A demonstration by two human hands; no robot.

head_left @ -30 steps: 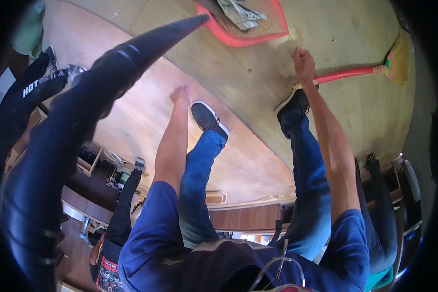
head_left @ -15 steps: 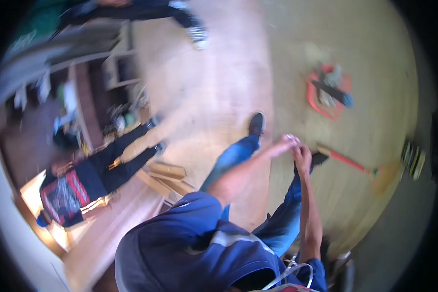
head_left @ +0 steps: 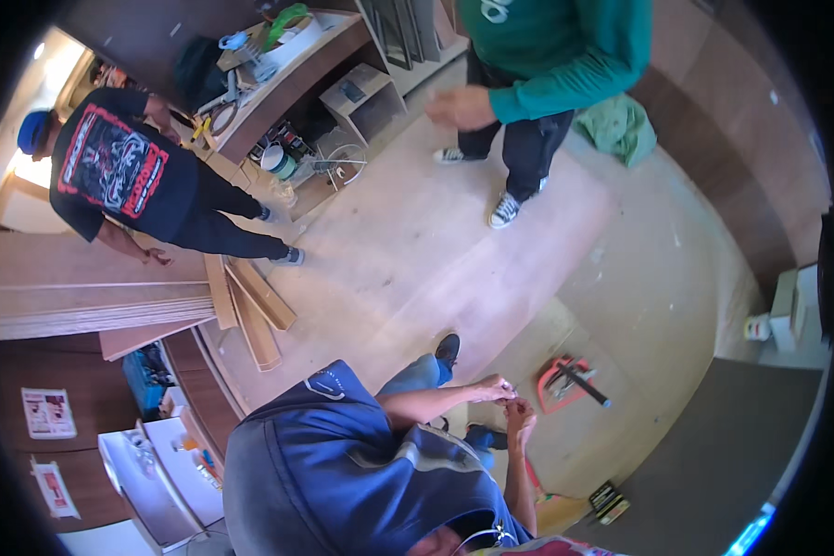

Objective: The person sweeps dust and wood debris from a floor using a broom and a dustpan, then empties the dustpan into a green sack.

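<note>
My left hand (head_left: 494,387) and my right hand (head_left: 521,419) meet in front of my body. The fingers of both are pinched together, almost touching. Whatever lies between the fingertips is too small to make out. Below them show my legs in blue jeans and my dark shoes (head_left: 448,348). Just right of my hands, on the floor, lies a red dustpan (head_left: 552,397) with a dark handle across it. A thin red stick (head_left: 534,479) runs behind my right forearm, partly hidden by it.
A person in green (head_left: 565,93) stands ahead; another in black (head_left: 148,176) stands at the left. Wooden strips (head_left: 255,320) lie beside stacked boards (head_left: 93,306). A cluttered desk (head_left: 292,83) stands far left, a green cloth (head_left: 618,130) far right, a small dark box (head_left: 609,501) near right.
The view has swung, so the dustpan appears lower and the person in green shows much more fully. My hands stay together at the fingertips.
</note>
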